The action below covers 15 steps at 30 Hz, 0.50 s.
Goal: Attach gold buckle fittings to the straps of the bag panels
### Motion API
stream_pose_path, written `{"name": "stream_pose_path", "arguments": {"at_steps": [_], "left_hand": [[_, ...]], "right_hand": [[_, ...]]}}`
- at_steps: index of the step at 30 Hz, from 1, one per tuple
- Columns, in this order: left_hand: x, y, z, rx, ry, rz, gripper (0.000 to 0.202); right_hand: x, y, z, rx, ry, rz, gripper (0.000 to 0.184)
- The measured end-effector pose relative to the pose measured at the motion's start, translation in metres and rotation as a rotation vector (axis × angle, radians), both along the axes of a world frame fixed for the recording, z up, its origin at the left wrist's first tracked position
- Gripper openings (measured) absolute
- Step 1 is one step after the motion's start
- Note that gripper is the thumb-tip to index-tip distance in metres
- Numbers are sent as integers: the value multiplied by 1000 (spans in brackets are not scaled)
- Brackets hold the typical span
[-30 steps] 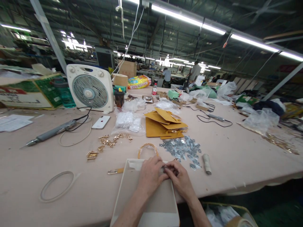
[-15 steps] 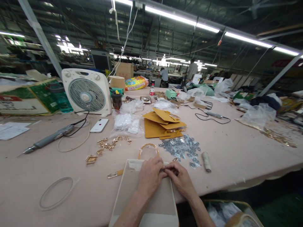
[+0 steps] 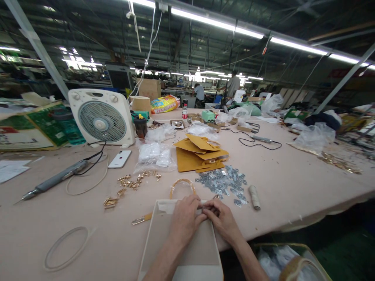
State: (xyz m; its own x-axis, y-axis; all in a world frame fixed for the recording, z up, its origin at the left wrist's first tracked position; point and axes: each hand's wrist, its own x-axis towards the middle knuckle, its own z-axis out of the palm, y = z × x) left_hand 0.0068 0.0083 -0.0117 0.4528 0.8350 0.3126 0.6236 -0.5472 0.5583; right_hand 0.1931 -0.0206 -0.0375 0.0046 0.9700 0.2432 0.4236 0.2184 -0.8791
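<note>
Where the pale cloth-covered table (image 3: 281, 183) stretches across the view, a white box fan (image 3: 101, 117) stands towards its far left side, the bulkiest thing on it. Next in size is a flat, pale bag-like piece (image 3: 161, 234) with white edges, lying at the near edge of the table in front of the person, under both hands. Beyond it sits a loose stack of mustard-coloured pieces (image 3: 187, 162), and just left of that a clear plastic bag (image 3: 155, 154) of white packets. A grey corded screwdriver (image 3: 55, 179) lies well off to the left. The left hand (image 3: 186, 220) rests on the pale piece near its top edge, fingers bent; the right hand (image 3: 224, 218) meets it at the top right corner, its thumb and fingers drawn close together beside the left thumb. Whether anything small is pinched between them cannot be told, since the fingers cover that spot. Just past the top edge stands an amber handle loop (image 3: 182, 181). Left of the plastic bag lies a white phone (image 3: 119, 159); right of the hands, a grey roll (image 3: 254, 198). Smallest are the scattered gold fittings (image 3: 133, 181) and, near the roll, a spread of grey metal plates (image 3: 218, 179).
</note>
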Motion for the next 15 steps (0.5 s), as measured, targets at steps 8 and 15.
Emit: {"name": "stream_pose_path", "arguments": {"at_steps": [8, 15], "left_hand": [[0, 2, -6, -5, -33, 9, 32], [-1, 3, -3, -6, -49, -7, 37]], "right_hand": [[0, 3, 4, -4, -6, -3, 16], [0, 5, 6, 14, -55, 32, 15]]}}
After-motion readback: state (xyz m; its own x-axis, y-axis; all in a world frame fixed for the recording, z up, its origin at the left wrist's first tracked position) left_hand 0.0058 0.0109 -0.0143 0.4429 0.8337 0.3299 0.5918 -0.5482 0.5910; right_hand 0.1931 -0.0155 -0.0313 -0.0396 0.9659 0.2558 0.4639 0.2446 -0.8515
